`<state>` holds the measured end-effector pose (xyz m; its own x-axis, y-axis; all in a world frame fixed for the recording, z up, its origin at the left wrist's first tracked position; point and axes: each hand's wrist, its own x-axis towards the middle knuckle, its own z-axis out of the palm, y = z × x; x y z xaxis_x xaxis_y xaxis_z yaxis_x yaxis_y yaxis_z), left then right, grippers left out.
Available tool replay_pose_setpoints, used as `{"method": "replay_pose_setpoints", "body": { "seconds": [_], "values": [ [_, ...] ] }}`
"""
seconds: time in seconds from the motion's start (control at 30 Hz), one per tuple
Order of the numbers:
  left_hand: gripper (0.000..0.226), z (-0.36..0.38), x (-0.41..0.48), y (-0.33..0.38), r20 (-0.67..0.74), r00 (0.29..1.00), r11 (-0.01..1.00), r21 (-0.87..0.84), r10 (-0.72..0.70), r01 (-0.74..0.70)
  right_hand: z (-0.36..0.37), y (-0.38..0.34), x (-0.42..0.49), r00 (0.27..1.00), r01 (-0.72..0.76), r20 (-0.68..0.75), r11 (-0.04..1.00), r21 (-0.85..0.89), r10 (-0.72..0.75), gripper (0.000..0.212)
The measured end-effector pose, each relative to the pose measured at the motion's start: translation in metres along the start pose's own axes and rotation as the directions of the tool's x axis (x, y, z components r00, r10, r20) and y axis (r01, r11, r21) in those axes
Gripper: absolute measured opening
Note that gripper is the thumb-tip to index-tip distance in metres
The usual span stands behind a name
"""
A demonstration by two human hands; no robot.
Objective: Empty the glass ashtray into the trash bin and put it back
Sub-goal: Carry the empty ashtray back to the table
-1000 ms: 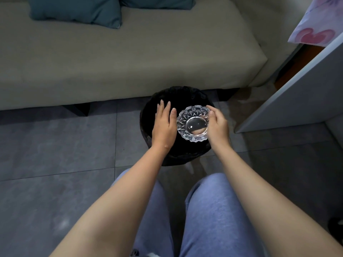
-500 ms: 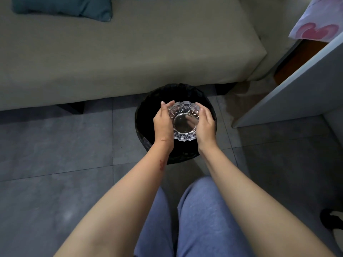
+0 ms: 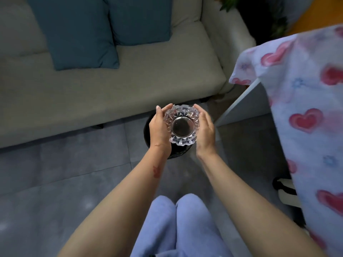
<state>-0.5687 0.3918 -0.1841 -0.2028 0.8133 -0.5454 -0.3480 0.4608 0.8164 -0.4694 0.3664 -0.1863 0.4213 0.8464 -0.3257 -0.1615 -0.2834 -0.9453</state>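
You cup the glass ashtray [image 3: 182, 125] between your left hand [image 3: 160, 127] and right hand [image 3: 205, 129], palms pressed to its sides, directly above the black trash bin [image 3: 148, 130] beside the sofa [image 3: 130, 86].

One glass ashtray [image 3: 182, 125], one black trash bin [image 3: 148, 130], two hands, left hand [image 3: 160, 127] and right hand [image 3: 205, 129], two teal cushions [image 3: 78, 32] [image 3: 141, 19], one sofa [image 3: 111, 86], one heart-print cloth [image 3: 306, 112]
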Motion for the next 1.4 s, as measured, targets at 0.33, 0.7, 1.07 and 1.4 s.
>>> {"method": "replay_pose_setpoints", "body": {
  "seconds": [0.33,0.7,1.07,1.4],
  "values": [
    [0.042,0.053,-0.135,0.121,0.205,0.979,0.999,0.042,0.013,-0.022,-0.048,-0.161,-0.088,0.983,0.099,-0.156,0.995,-0.010,-0.100,0.036],
    [0.023,0.112,-0.222,0.127,0.448,0.892,0.995,0.102,-0.057,0.012,-0.129,-0.212,-0.151,0.899,0.179,-0.427,0.973,0.144,-0.102,0.037],
    [0.038,0.208,-0.322,0.052,0.669,0.686,0.935,0.352,-0.285,0.046,-0.273,-0.211,-0.196,0.720,0.281,-0.690,0.878,0.388,0.074,0.029],
    [0.041,0.321,-0.437,-0.054,0.737,0.550,0.880,0.476,-0.393,-0.008,-0.454,-0.201,-0.217,0.558,0.359,-0.804,0.813,0.459,0.207,0.029]
  ]
}}
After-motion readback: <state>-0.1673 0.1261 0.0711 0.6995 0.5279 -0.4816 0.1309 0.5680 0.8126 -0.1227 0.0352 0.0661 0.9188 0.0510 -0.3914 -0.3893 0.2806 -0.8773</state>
